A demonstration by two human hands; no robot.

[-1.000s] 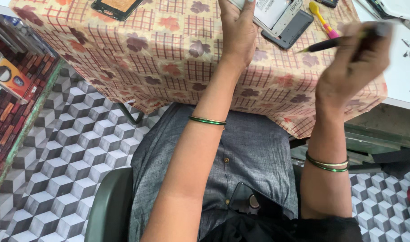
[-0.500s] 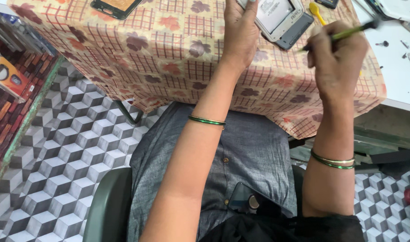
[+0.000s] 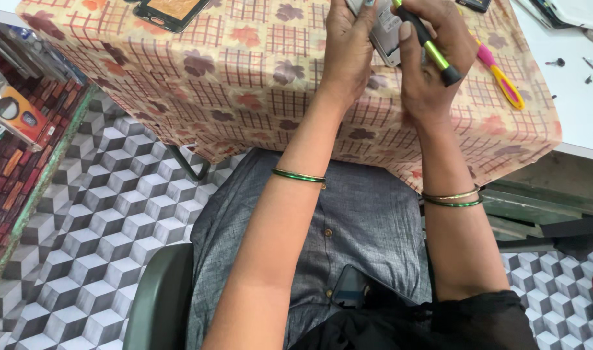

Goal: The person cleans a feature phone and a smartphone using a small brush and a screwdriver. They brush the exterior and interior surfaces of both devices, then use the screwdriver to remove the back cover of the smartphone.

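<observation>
My left hand (image 3: 348, 48) holds a grey opened phone (image 3: 387, 32) at the top edge of the view, over a table with a leaf-patterned cloth (image 3: 244, 71). My right hand (image 3: 432, 58) is closed around a green and black screwdriver (image 3: 429, 45), whose tip points up toward the phone. The tip and most of the phone are cut off by the frame edge. Both wrists wear green bangles.
A pink and yellow tool (image 3: 500, 74) lies on the cloth right of my hands. Another opened phone (image 3: 170, 11) lies at the top left. A white table (image 3: 569, 84) with small screws stands to the right. A dark phone (image 3: 351, 285) rests on my lap. A cube-patterned floor (image 3: 102, 220) lies below.
My right hand has swung the screwdriver in from the right to the phone, and the tool now points upward. My left hand stays on the phone. The view has shifted closer.
</observation>
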